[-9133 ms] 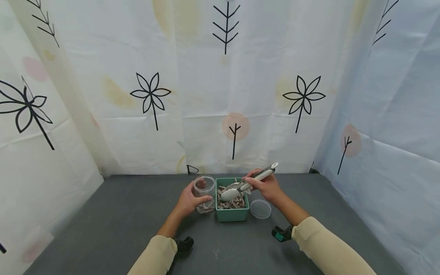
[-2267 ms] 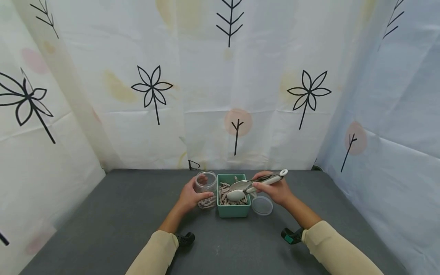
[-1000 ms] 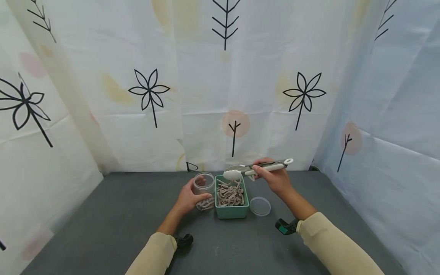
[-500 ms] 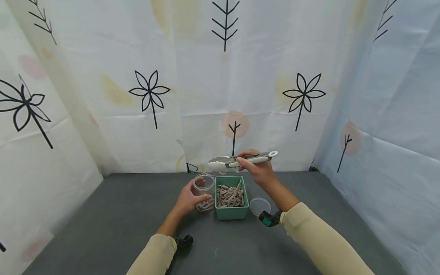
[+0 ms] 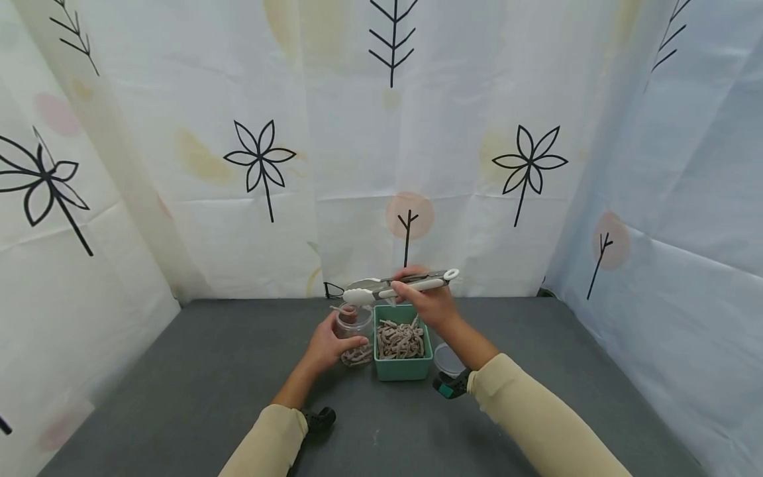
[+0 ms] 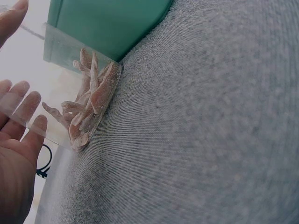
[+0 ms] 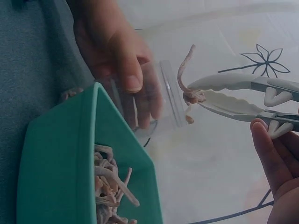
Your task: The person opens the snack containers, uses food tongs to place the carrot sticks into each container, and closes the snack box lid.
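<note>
My left hand (image 5: 328,346) grips a clear plastic jar (image 5: 361,330) that stands upright on the table, its mouth uncovered. Several pale brown, twisted dried strips (image 6: 91,100) lie at the jar's bottom. Against the jar's right side is a green bin (image 5: 402,371) with a heap of the same strips (image 5: 401,340) inside. My right hand (image 5: 438,308) holds a pair of white-and-grey tongs (image 5: 426,284) above the bin's far edge. At the jar's mouth, the tongs' tips pinch a small cluster of strips (image 7: 192,96), one of them sticking out long.
A round clear lid (image 5: 448,358) lies flat to the right of the bin, partly behind my right wrist. The dark grey tabletop (image 5: 238,377) runs back to a white printed curtain (image 5: 357,165), which also encloses both sides.
My right hand has lifted the tongs out of the bin and carried them left to the jar's mouth, with strips in their tips. The left hand keeps its grip on the jar.
</note>
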Motion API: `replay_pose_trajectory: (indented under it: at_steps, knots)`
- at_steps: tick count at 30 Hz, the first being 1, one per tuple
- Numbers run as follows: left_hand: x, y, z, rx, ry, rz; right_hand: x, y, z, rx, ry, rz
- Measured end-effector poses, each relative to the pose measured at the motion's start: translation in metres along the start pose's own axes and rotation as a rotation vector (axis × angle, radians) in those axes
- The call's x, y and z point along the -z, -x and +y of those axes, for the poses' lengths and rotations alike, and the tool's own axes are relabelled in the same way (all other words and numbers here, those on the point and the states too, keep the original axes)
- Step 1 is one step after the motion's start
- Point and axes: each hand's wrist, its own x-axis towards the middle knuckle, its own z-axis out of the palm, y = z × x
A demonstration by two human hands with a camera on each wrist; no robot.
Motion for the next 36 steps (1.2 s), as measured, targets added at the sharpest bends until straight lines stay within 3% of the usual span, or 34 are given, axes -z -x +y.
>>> replay_pose_trajectory:
  at_steps: [4, 10, 15, 23, 28, 36]
  knots:
    - [0.0, 0.0, 0.001, 0.023, -0.012, 0.005, -0.001, 0.001, 0.003, -0.027, 0.016, -0.003]
    - [-0.001, -0.001, -0.001, -0.005, 0.002, 0.01, 0.003, 0.002, 0.017, 0.028, -0.019, 0.012]
    - [-0.002, -0.001, -0.001, -0.029, 0.029, 0.008, 0.014, 0.004, 0.031, 0.05, -0.062, 0.043]
    - [0.0, 0.0, -0.001, -0.038, 0.016, 0.007, 0.036, 0.009, 0.029, 0.091, -0.063, 0.043]
    - [0.001, 0.001, 0.0, -0.044, 0.021, -0.008, 0.053, 0.012, 0.034, 0.076, -0.022, 0.025]
    - [0.0, 0.001, 0.0, -0.064, 0.011, -0.011, 0.077, 0.02, 0.033, -0.028, 0.01, -0.016]
